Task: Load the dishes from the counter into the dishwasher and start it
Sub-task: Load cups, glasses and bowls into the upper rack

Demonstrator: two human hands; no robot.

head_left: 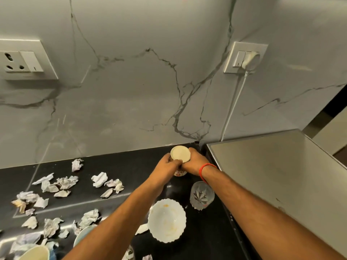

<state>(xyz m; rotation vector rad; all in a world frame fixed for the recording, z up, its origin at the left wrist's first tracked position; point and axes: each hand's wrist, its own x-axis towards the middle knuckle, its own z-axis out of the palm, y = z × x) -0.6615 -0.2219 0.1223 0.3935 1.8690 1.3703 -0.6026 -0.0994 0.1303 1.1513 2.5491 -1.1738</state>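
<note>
A patterned cup [179,158] at the counter's [120,166] back right corner is gripped by left hand [167,167] and right hand [193,163], fingers curled round it. Risk: the glass [201,195] nearby could be knocked when the cup is withdrawn.

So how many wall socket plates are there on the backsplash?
2: one socket plate at the far left with nothing plugged in, one socket plate at the right holding a white plug. Others may lie outside the view.
</note>
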